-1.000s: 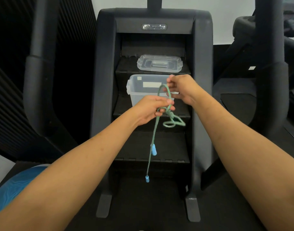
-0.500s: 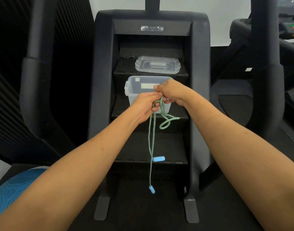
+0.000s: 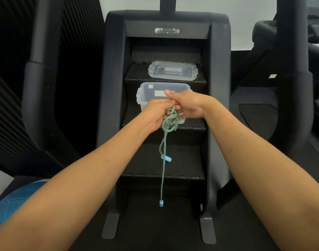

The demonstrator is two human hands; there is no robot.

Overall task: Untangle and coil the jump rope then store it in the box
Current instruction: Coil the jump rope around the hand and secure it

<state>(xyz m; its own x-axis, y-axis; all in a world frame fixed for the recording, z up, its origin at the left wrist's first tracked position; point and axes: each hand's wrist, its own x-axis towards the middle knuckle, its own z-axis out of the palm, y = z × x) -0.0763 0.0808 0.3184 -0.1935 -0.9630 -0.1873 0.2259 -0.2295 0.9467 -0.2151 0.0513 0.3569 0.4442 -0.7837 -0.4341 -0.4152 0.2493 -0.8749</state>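
Before the open box, left hand and right hand pinch the knotted jump rope; untangling unfinished, coiling and storing remain.

Black stair machine, stepped treads facing camera. Upper tread: clear lid lying flat, set toward right half. Next tread down: clear box, upright, open top, two white labels on wall, front partly hidden. Box sits just below and in front of lid, one tread apart. Dark floor carries machine's flat feet, one left, one right.
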